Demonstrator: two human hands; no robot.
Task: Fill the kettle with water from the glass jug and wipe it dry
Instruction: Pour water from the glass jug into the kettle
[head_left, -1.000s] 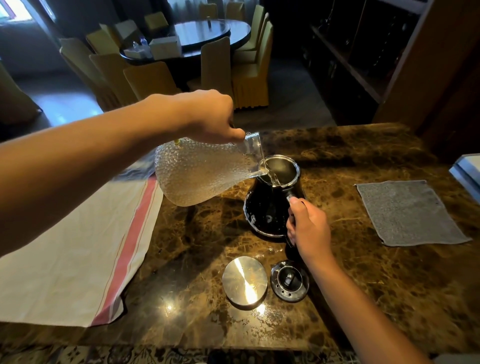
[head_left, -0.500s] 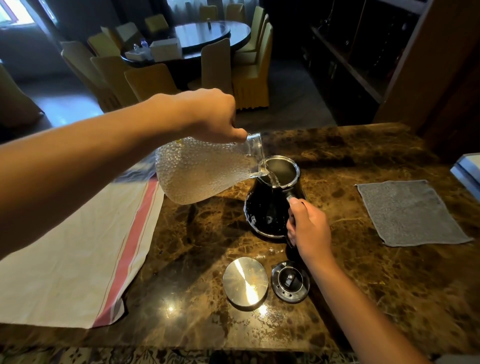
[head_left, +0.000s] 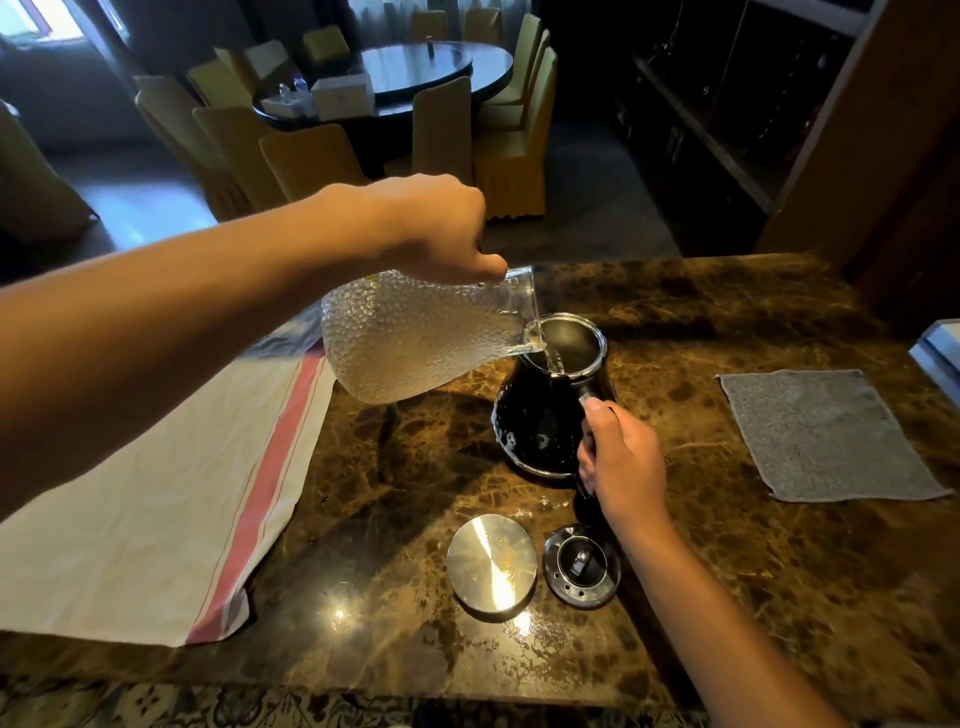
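Note:
A black kettle (head_left: 545, 426) with a chrome rim stands open in the middle of the marble counter (head_left: 727, 597). My left hand (head_left: 436, 228) grips the textured glass jug (head_left: 415, 338) by its neck and holds it tilted over the kettle. A thin stream of water runs from the jug's lip into the kettle's mouth. My right hand (head_left: 623, 462) is curled round the kettle's black handle. A grey cloth (head_left: 826, 431) lies flat to the right of the kettle.
A round metal lid (head_left: 491, 566) and a black kettle lid (head_left: 582, 564) lie on the counter in front of the kettle. A white towel with a red stripe (head_left: 156, 509) covers the counter's left side. Chairs and a round table stand beyond.
The jug has tipped slightly further and water keeps pouring into the kettle. Both hands hold their places.

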